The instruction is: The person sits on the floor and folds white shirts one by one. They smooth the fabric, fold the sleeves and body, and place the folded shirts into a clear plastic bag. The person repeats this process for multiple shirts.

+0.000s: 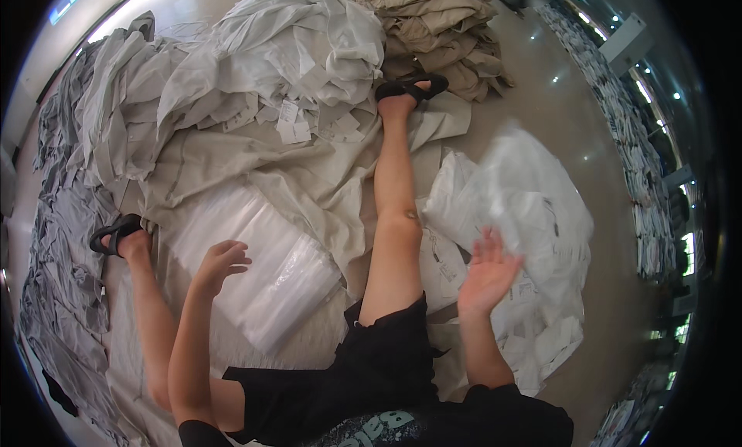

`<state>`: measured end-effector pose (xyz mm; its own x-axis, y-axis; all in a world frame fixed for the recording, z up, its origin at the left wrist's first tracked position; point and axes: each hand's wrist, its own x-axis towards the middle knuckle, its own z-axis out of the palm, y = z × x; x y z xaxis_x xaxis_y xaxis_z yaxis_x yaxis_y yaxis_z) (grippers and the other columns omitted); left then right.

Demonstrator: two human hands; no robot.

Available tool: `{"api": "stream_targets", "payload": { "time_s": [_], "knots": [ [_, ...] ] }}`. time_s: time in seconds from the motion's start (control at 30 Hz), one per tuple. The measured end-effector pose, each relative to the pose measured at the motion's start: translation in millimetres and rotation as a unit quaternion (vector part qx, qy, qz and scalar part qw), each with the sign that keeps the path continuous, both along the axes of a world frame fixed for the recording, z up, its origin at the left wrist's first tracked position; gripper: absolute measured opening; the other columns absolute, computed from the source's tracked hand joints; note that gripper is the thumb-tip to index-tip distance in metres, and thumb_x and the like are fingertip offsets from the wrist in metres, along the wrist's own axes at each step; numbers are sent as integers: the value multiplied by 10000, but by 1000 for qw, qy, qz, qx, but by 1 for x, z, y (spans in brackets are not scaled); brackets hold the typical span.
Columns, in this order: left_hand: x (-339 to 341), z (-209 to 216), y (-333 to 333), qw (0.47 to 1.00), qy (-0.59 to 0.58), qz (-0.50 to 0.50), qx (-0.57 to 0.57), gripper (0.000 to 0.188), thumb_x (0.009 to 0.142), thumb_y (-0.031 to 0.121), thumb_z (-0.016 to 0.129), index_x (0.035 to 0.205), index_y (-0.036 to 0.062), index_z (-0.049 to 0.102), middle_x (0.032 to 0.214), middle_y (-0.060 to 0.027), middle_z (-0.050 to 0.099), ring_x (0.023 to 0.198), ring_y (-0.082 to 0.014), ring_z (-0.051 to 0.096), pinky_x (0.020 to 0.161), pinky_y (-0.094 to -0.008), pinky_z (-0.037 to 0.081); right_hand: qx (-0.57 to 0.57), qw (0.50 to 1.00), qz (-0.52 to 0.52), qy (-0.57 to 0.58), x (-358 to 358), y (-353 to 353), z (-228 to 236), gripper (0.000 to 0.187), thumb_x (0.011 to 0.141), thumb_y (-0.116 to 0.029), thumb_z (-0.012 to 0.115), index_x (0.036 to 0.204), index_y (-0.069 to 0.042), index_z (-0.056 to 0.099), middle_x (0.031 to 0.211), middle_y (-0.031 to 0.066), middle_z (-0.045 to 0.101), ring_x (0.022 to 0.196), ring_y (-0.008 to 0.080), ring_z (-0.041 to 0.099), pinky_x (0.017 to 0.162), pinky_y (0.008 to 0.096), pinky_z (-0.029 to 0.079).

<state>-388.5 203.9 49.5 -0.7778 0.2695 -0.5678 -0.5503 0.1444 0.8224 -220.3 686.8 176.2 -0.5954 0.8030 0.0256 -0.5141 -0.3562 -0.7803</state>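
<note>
My left hand (222,266) hovers over a flat stack of clear plastic bags (267,269), its fingers loosely bent and nothing seen in them. My right hand (488,277) is raised with the palm showing and the fingers stretched out, a little blurred. It holds nothing. Just beyond it, a white garment in a clear plastic bag (516,172) is smeared by motion over a pile of bagged white garments (541,292). I cannot tell whether the moving bag touches the pile. The stack lies between my spread legs on a beige cloth (220,157).
White garments (301,37) with paper tags (292,126) are heaped ahead. Tan garments (440,29) lie beside them, far right. Grey garments (66,292) line the left side. Long rows of stacked packages (610,114) run along the right. My sandalled feet rest near the heaps.
</note>
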Motion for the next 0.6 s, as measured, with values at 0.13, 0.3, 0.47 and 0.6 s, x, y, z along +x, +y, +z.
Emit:
{"api": "stream_targets", "payload": {
  "time_s": [0.13,0.3,0.47,0.6],
  "knots": [
    [-2,-18,-19,999,-8,41,-31,377,1004,278,699,1224,-29,689,1095,-101,684,1042,-251,736,912,-387,590,110,955,225,-155,-71,-24,-59,477,1100,-164,639,1514,49,536,1408,143,674,1220,202,679,997,315,543],
    [7,-27,-28,999,7,45,-15,302,1017,234,688,1191,-13,704,1109,-88,709,1000,-240,746,888,-382,591,205,940,260,-85,-339,-30,-121,450,1054,-208,745,1428,19,639,1193,18,705,1013,112,658,893,289,536],
    [45,-13,-40,997,13,76,-10,232,1066,208,701,1151,-8,711,1077,-84,733,958,-207,751,846,-356,601,251,905,96,-331,-548,-35,-78,445,934,-388,854,1016,46,798,999,149,805,928,231,761,852,382,595],
    [63,1,-41,997,23,68,-1,221,1069,193,698,1148,-14,707,1053,-77,740,955,-193,748,847,-333,590,-21,964,78,-252,-615,-4,-71,298,926,-140,858,1126,32,718,1068,147,769,823,226,756,677,357,632]
  ]
}}
